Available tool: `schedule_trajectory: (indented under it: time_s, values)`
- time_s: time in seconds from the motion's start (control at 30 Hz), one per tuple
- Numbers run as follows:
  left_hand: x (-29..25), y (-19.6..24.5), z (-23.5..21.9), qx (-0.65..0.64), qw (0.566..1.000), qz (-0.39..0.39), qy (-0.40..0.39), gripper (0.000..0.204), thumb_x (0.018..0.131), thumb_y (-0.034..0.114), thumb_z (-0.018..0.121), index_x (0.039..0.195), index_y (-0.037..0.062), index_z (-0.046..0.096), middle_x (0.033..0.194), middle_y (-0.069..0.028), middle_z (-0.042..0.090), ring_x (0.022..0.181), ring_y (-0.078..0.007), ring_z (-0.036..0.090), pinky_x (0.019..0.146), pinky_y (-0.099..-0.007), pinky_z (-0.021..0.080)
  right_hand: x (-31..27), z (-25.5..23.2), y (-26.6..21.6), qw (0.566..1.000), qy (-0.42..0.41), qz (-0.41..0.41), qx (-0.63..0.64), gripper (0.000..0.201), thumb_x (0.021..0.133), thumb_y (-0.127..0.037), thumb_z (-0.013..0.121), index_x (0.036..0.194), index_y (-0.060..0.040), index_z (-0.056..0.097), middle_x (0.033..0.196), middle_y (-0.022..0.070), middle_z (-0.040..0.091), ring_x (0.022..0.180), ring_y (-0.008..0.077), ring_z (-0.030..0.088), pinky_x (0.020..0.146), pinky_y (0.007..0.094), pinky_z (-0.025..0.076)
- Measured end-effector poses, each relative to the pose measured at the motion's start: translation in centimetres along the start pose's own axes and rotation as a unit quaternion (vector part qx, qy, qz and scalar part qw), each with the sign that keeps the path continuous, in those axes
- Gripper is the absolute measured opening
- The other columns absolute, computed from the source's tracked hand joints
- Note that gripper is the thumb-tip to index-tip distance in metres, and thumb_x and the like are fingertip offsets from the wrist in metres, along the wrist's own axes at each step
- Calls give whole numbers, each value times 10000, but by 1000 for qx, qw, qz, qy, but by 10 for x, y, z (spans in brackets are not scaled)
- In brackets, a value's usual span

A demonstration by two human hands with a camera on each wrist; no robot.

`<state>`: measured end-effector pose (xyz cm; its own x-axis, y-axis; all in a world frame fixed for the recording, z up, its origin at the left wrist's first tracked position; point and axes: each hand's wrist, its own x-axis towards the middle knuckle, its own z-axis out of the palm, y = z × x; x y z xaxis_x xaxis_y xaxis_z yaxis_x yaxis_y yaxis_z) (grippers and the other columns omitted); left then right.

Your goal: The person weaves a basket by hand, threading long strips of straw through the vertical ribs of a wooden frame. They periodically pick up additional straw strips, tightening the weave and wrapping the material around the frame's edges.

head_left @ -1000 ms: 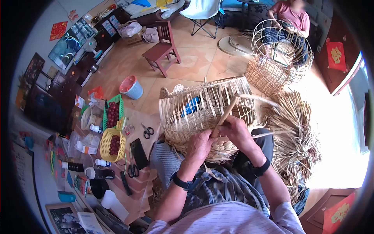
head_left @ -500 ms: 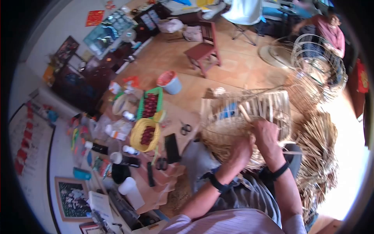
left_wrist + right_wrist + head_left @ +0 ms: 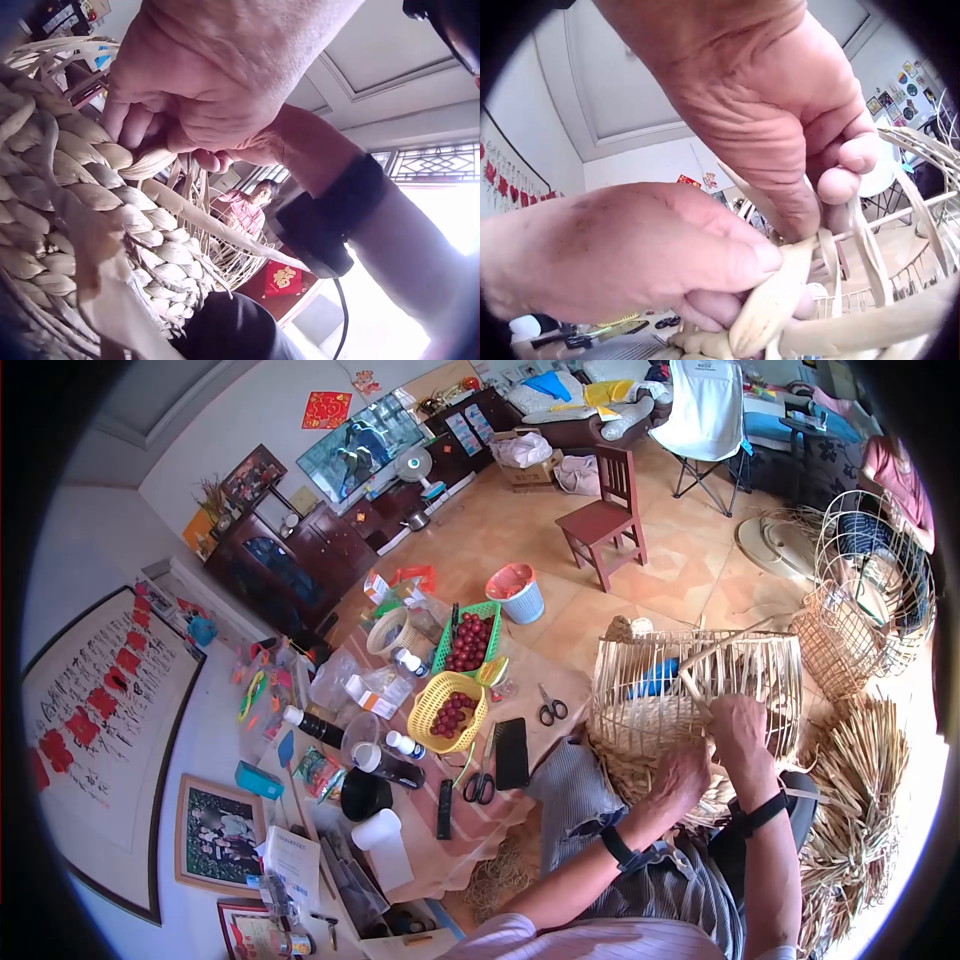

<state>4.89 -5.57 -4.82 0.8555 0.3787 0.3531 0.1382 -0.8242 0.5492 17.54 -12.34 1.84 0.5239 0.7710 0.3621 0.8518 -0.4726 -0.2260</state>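
Observation:
A half-woven basket point(image 3: 625, 750) sits at the person's lap, with thick braided rows below and bare upright stakes point(image 3: 690, 650) above. Near its rim, the left hand point(image 3: 685, 775) pinches a broad pale strand of dried plant fibre point(image 3: 776, 300) between thumb and fingers. Just above and beside it is the right hand point(image 3: 740, 730), whose curled fingers point(image 3: 840, 184) grip the same strand by the stakes. In the left wrist view, the braided rows point(image 3: 94, 196) fill the left side and a loose dry strand point(image 3: 112, 277) hangs in front. Something blue point(image 3: 655, 677) shows through the stakes.
Left of the lap is a cluttered low table point(image 3: 545, 780) with scissors point(image 3: 480, 785), a black phone point(image 3: 512, 753), and a yellow basket point(image 3: 420, 710) of red fruit. A bundle of dry stalks point(image 3: 860, 800) lies to the right. Another person point(image 3: 905, 490) sits behind a wire-frame basket point(image 3: 875, 560).
The head view has swung left, so the scene sits further right. The hands have drawn closer together; the long strand that stood up over the basket is now lower, at the stakes.

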Motion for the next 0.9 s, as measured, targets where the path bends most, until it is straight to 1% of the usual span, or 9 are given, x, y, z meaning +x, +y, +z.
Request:
schedule_trajectory:
  time_s: [0.07,0.17,0.27,0.37,0.47,0.6,0.67,0.8,0.9]
  values:
    - [2,-4,7,41,999,-5,-22,104,938,62,600,987,-3,664,796,-229,695,756,-428,703,688,-528,543,-2,12,2,1000,-6,13,-3,304,983,-235,688,733,-62,689,710,154,656,713,356,707,625,474,517]
    - [3,-7,14,73,996,-28,-41,94,896,89,678,967,27,686,764,-181,696,728,-356,724,665,-480,561,-13,16,1,998,44,31,29,149,930,-157,730,832,-61,671,776,144,660,712,381,683,608,498,505]
    - [3,-3,8,71,996,-31,-40,68,907,104,680,915,39,697,744,-192,695,711,-359,724,650,-483,564,-26,13,-3,997,42,48,47,139,866,-71,756,944,-48,643,948,174,670,747,392,709,639,505,549]
    - [5,-1,8,22,990,-101,-93,142,968,123,615,958,12,703,796,-254,713,787,-442,724,724,-551,562,-30,-1,-10,998,16,43,46,262,813,-27,766,1023,-31,610,1083,230,636,769,405,724,654,504,579]
    - [8,6,-1,58,990,-80,-102,147,967,146,629,976,23,708,816,-255,723,802,-437,732,726,-545,568,-27,7,-11,998,46,29,31,246,823,-4,743,1037,-23,623,1056,227,642,805,416,727,676,491,594]
    - [7,12,-2,28,996,-74,-40,128,931,133,664,971,26,723,819,-236,736,799,-429,737,725,-532,578,-29,15,-4,997,32,50,48,257,836,26,709,1079,-18,638,1028,222,662,828,429,724,687,498,594]
    - [6,8,3,76,991,-75,-80,132,936,131,665,965,21,732,820,-242,737,796,-423,740,717,-531,579,-33,3,-4,994,45,28,100,261,847,42,687,1096,-19,644,1019,223,674,830,436,722,687,501,592]
    - [7,1,11,125,980,-90,-123,148,954,135,664,962,10,744,816,-252,735,788,-409,747,701,-531,579,-30,1,-11,992,19,77,100,221,863,50,663,1072,-22,655,971,232,694,861,433,730,726,511,592]
    - [12,7,-1,99,982,-92,-134,162,970,148,662,972,10,747,816,-259,733,790,-416,746,705,-539,579,-31,3,3,974,80,26,209,194,903,32,652,1094,2,660,969,235,705,830,425,724,716,498,578]
